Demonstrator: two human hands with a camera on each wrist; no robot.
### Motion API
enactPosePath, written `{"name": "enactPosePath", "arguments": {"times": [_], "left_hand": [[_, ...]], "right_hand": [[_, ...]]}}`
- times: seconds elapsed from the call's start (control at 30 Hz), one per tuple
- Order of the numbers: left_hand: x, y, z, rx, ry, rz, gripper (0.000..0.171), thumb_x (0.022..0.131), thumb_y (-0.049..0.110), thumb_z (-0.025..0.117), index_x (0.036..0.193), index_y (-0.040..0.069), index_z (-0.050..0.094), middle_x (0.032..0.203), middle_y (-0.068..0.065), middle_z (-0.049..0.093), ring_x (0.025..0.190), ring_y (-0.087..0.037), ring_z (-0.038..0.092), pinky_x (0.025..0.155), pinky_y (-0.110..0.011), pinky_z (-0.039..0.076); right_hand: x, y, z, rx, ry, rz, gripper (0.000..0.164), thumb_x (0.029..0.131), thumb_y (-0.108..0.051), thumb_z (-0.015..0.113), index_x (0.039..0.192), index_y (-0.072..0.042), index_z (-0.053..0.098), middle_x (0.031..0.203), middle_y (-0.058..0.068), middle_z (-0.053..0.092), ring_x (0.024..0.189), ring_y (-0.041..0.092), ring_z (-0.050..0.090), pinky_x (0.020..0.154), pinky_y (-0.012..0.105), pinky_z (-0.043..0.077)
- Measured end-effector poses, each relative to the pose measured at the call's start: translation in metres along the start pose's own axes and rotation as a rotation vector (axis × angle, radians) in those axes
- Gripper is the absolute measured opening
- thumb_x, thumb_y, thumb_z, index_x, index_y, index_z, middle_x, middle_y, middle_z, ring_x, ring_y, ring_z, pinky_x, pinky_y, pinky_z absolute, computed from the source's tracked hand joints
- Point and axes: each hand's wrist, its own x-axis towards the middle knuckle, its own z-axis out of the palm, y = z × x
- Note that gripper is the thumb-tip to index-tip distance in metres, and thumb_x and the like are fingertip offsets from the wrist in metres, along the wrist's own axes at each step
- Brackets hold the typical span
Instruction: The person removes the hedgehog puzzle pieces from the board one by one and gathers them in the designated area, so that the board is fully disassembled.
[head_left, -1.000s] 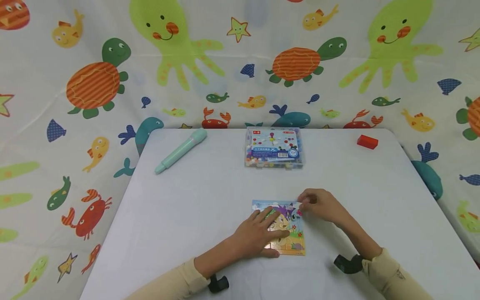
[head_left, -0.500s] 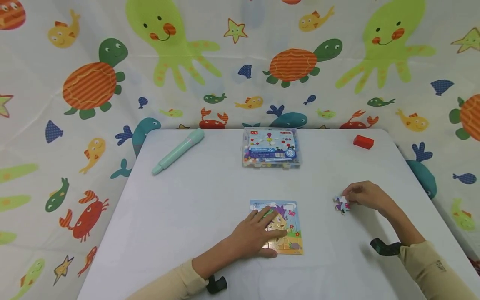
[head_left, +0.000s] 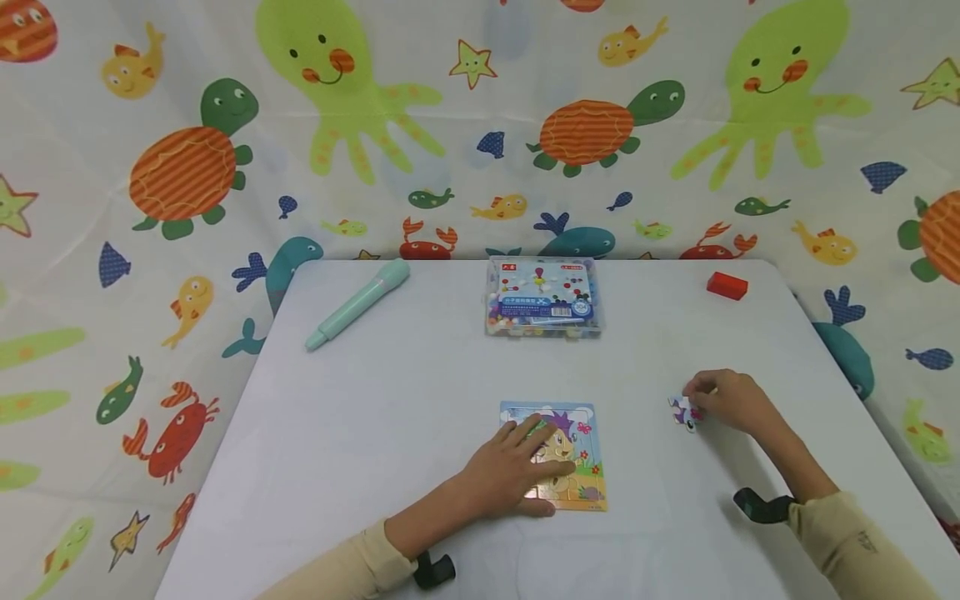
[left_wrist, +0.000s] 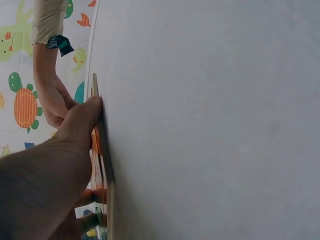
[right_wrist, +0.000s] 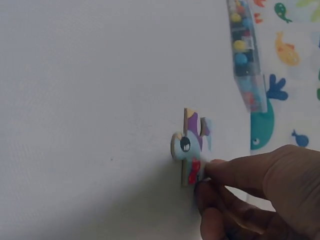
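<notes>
A jigsaw puzzle [head_left: 592,483] in a flat, light-blue-bordered tray lies on the white table. My left hand [head_left: 513,471] rests on its left part with fingers spread, hiding much of the picture. In the left wrist view, the left thumb [left_wrist: 90,110] lies along the puzzle's edge [left_wrist: 111,200]. To the right, apart from the puzzle, my right hand [head_left: 731,400] pinches a loose jigsaw piece [head_left: 683,413] at one edge. The right wrist view shows the piece [right_wrist: 192,142] with purple, pale blue, a printed eye and a red patch, held between thumb and fingertips.
A clear plastic box [head_left: 543,296] of colourful beads stands at the back middle. At the back left lies a mint-green pen-shaped tube [head_left: 358,304]. Near the back right corner is a small red block [head_left: 727,285]. A patterned sea-animal cloth [head_left: 450,125] hangs behind the table.
My right hand has moved from the puzzle's upper right corner out to the right, with the jigsaw piece in its fingers, and has since barely shifted. The left hand stays on the puzzle.
</notes>
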Motion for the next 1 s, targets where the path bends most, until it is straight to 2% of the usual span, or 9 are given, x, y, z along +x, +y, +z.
{"name": "enactPosePath", "arguments": {"times": [0.3, 0.4, 0.5, 0.63, 0.73, 0.87, 1.0], "left_hand": [[0.000, 0.001, 0.001, -0.003, -0.003, 0.003, 0.063, 0.090, 0.071, 0.050, 0.146, 0.043, 0.045, 0.156, -0.011, 0.031, 0.145, -0.034, 0.021, 0.108, -0.053, 0.032], [0.000, 0.000, 0.000, 0.014, 0.016, 0.014, 0.063, 0.090, 0.071, 0.049, 0.146, 0.043, 0.046, 0.152, -0.012, 0.034, 0.142, -0.035, 0.027, 0.107, -0.052, 0.033], [0.000, 0.001, -0.001, 0.049, 0.039, 0.032, 0.063, 0.090, 0.071, 0.049, 0.145, 0.042, 0.046, 0.146, -0.012, 0.040, 0.134, -0.034, 0.036, 0.106, -0.049, 0.035], [-0.001, 0.000, -0.002, 0.123, 0.066, 0.054, 0.063, 0.090, 0.073, 0.045, 0.145, 0.041, 0.046, 0.138, -0.011, 0.046, 0.118, -0.029, 0.044, 0.102, -0.043, 0.035], [-0.001, 0.001, -0.001, 0.181, 0.080, 0.066, 0.065, 0.090, 0.074, 0.041, 0.147, 0.042, 0.044, 0.134, -0.009, 0.047, 0.111, -0.026, 0.045, 0.098, -0.042, 0.035], [-0.002, 0.001, 0.000, 0.221, 0.091, 0.070, 0.066, 0.091, 0.075, 0.038, 0.148, 0.042, 0.042, 0.132, -0.008, 0.047, 0.105, -0.024, 0.044, 0.096, -0.042, 0.035], [-0.003, 0.002, 0.002, 0.228, 0.091, 0.064, 0.066, 0.091, 0.075, 0.038, 0.148, 0.042, 0.041, 0.129, -0.007, 0.047, 0.101, -0.023, 0.043, 0.096, -0.041, 0.035]], "right_hand": [[-0.009, -0.012, 0.002, -0.055, 0.074, -0.020, 0.010, 0.088, -0.009, 0.069, 0.094, -0.001, 0.072, 0.087, 0.011, 0.068, 0.073, 0.024, 0.055, 0.059, 0.034, 0.046], [-0.012, -0.032, 0.005, -0.071, 0.145, -0.045, 0.010, 0.087, -0.006, 0.070, 0.093, 0.001, 0.073, 0.084, 0.011, 0.068, 0.070, 0.023, 0.056, 0.057, 0.035, 0.046], [-0.012, -0.067, 0.019, -0.065, 0.188, -0.096, 0.009, 0.086, -0.005, 0.071, 0.094, 0.000, 0.074, 0.084, 0.008, 0.067, 0.073, 0.024, 0.059, 0.061, 0.040, 0.050], [-0.009, -0.112, 0.052, -0.043, 0.123, -0.170, 0.012, 0.086, -0.012, 0.075, 0.097, -0.006, 0.076, 0.088, 0.002, 0.067, 0.083, 0.023, 0.062, 0.073, 0.042, 0.054], [-0.006, -0.134, 0.073, -0.063, 0.082, -0.220, 0.014, 0.084, -0.019, 0.077, 0.096, -0.010, 0.077, 0.084, -0.003, 0.065, 0.079, 0.016, 0.061, 0.073, 0.037, 0.053], [-0.001, -0.146, 0.088, -0.104, 0.099, -0.280, 0.015, 0.081, -0.021, 0.081, 0.093, -0.011, 0.078, 0.079, -0.006, 0.061, 0.069, 0.011, 0.052, 0.066, 0.032, 0.047], [0.002, -0.151, 0.092, -0.098, 0.100, -0.288, 0.014, 0.082, -0.021, 0.081, 0.090, -0.011, 0.077, 0.077, -0.006, 0.060, 0.067, 0.009, 0.049, 0.065, 0.031, 0.046]]}}
